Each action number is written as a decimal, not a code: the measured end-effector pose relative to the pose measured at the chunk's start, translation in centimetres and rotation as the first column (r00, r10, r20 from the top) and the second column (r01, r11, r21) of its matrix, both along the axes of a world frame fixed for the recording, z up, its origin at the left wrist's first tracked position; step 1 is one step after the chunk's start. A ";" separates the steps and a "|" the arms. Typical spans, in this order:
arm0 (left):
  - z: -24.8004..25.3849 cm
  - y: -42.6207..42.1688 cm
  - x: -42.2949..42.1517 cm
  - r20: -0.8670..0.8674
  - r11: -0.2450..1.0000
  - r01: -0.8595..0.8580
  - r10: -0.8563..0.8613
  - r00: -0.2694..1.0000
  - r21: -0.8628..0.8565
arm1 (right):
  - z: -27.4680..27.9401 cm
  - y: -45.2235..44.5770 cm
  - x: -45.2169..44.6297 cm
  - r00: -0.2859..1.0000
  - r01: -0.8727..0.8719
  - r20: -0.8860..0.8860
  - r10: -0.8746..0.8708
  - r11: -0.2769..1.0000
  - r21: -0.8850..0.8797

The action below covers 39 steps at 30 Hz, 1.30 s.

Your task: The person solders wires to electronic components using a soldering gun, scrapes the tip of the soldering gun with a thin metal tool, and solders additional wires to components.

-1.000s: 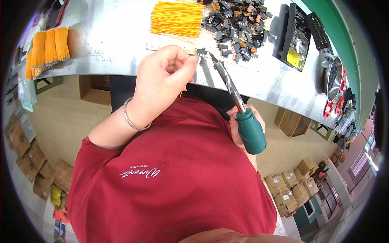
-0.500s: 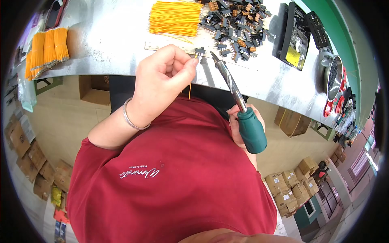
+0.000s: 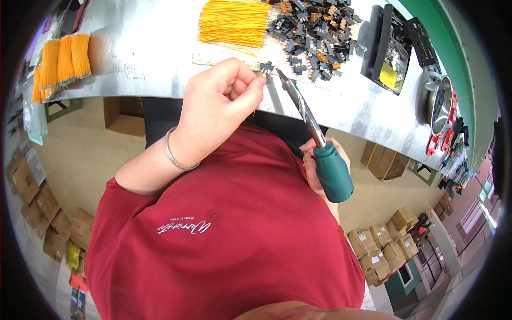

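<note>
My left hand (image 3: 226, 101) pinches a thin orange wire, mostly hidden by the fingers, close to a small black switch (image 3: 266, 67) on a pale strip at the table edge. In my right hand (image 3: 326, 160) is a soldering iron (image 3: 333, 170) with a green handle. Its dark tip points up and left, just right of the switch, with a small gap seen between them. Beyond my left hand lies a pile of orange wires (image 3: 233, 22). A heap of black and brown switches (image 3: 314, 37) spreads to its right.
Bundles of orange wire (image 3: 64, 58) lie at the table's left. On the right are a black tray (image 3: 392, 58) with a yellow piece, a metal pan (image 3: 440, 104) and red-handled tools (image 3: 433, 143). Cardboard boxes (image 3: 373, 250) stand on the floor below.
The orange wire's tail, hanging below my left hand half a second ago, is now mostly hidden. My left hand has shifted slightly right; the iron has barely moved.
</note>
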<state>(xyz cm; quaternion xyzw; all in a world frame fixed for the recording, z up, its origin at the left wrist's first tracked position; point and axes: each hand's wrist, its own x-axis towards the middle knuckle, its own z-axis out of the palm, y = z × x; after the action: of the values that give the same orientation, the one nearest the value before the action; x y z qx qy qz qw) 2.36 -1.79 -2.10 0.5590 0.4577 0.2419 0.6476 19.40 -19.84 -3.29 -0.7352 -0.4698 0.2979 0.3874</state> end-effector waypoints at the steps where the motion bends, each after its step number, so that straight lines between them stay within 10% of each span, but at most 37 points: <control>1: 0.0 0.0 0.0 -0.001 1.000 -0.018 0.018 1.000 -0.009 | -0.1 -0.3 0.2 0.995 -0.044 0.086 0.048 0.998 -0.047; 24: 0.0 0.0 0.2 -0.067 0.996 -0.011 0.016 0.998 0.083 | 0.1 0.5 0.3 0.954 -0.173 0.255 0.155 0.984 0.051; 34: -0.2 -0.1 0.2 -0.043 0.995 0.020 -0.016 0.999 0.095 | -1.4 -1.1 1.5 0.992 0.120 -0.048 -0.117 0.991 0.065; 39: 0.2 0.0 -0.1 -0.048 0.998 0.018 -0.015 0.999 0.066 | -1.0 1.4 3.2 0.912 0.177 -0.411 0.000 0.902 0.394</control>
<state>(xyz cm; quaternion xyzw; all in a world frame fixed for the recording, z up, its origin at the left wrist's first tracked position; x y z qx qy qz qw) 2.23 -1.74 -1.90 0.5897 0.4600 0.2381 0.6197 22.57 -18.40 -4.34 -0.5777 -0.3989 0.3146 0.6388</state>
